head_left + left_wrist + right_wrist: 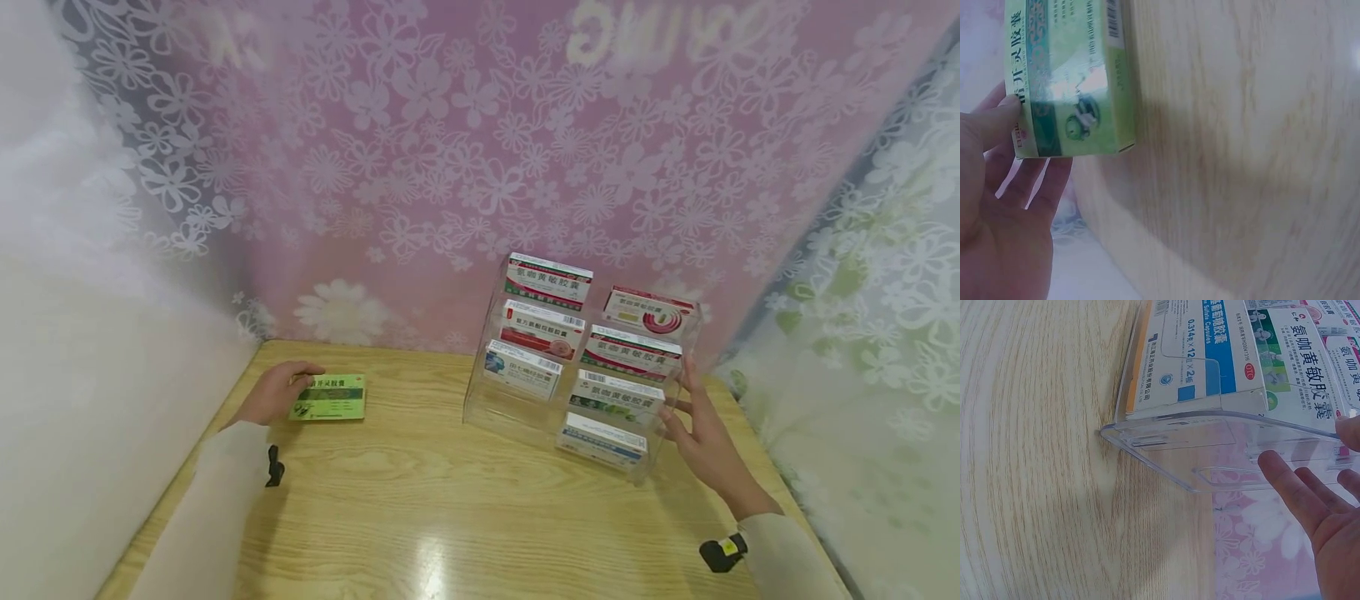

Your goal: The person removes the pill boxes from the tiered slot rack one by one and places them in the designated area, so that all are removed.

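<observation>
My left hand pinches a green medicine box at its left end, over the back left of the table. In the left wrist view the thumb lies on the box's printed face and the other fingers are behind it. A clear plastic tiered display rack stands at the right, holding several medicine boxes in two columns. My right hand holds the rack by its right side. In the right wrist view its thumb is at the front edge, with the fingers along the side panel.
The rack's lowest right tier holds a white and blue box; the left column's lowest box sits higher. Behind the wood-grain table hangs a pink flowered curtain. Pale curtains flank both sides.
</observation>
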`<state>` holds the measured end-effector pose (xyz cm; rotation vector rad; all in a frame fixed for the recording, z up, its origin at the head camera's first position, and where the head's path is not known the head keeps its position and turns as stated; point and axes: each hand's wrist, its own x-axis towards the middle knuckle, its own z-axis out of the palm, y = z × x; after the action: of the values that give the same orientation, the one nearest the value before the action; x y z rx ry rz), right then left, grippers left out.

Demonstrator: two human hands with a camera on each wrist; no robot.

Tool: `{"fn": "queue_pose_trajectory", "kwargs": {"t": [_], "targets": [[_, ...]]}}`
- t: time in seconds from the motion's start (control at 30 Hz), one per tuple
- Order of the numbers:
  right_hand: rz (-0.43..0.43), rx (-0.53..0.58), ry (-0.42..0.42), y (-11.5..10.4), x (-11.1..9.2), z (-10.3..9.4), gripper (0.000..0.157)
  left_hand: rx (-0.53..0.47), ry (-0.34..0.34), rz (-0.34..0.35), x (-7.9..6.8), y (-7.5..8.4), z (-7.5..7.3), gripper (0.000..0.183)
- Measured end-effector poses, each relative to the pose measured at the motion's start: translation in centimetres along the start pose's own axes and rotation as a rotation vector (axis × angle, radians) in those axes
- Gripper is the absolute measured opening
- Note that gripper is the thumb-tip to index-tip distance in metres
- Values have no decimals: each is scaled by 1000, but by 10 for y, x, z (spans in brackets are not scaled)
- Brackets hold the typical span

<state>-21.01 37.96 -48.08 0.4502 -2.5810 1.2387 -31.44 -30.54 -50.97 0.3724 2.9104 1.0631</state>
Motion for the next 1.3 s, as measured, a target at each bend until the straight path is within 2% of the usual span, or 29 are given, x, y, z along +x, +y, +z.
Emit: {"fn": "queue_pose_trajectory", "kwargs": {"t": [0.23,0.37,0.5,0.6,0.8,1.03,1.1,1.23,1.3], "targets": [[7,-3,-8,0,0,1,97,-42,51,7,-5,-10,5,40],[9,-6,-18,-1,-1,-1,97,-51,31,-1,-13,-16,6,45],[10,-23,-2,-1,-2,-4,96,21,-39,-19,-21,-21,10,61],[9,-27,5,-1,-1,-5,97,107,-57,-25,-24,-24,14,67],[1,4,-9,0,2,-1,97,197,15,-6,-28,-35,17,57],[7,16,-14,-3,2,-2,96,189,77,-23,-24,-48,13,53],[16,11,-19,-3,1,-2,96,190,97,12,-22,-54,12,50],[21,11,-22,-3,1,-2,96,226,156,163,-20,-68,9,45],[21,2,-23,-3,1,-2,96,234,147,201,-20,-74,7,46]]}}
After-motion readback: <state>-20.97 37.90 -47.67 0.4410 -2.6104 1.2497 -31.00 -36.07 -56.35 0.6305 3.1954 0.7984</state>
